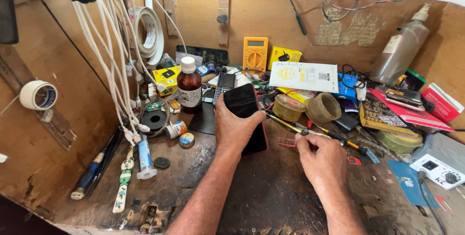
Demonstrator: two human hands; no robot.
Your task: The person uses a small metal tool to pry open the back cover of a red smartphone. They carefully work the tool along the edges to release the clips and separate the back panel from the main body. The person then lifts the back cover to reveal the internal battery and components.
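Observation:
My left hand (236,127) grips a dark smartphone (243,105) with a red edge, its black screen up, resting tilted on the worn wooden bench (193,177). My right hand (320,158) lies just to the right of the phone, fingers closed around a thin tool (286,122) with a yellow and black shaft. The tool's tip points left toward the phone's right edge. A small red plastic frame (286,142) lies between the two hands.
A brown glass bottle (189,86) stands behind the phone, with a yellow multimeter (255,54) and a white box (303,76) further back. White cables (114,60) hang at left. A grey power unit (441,161), tape rolls and cluttered small parts crowd the right side.

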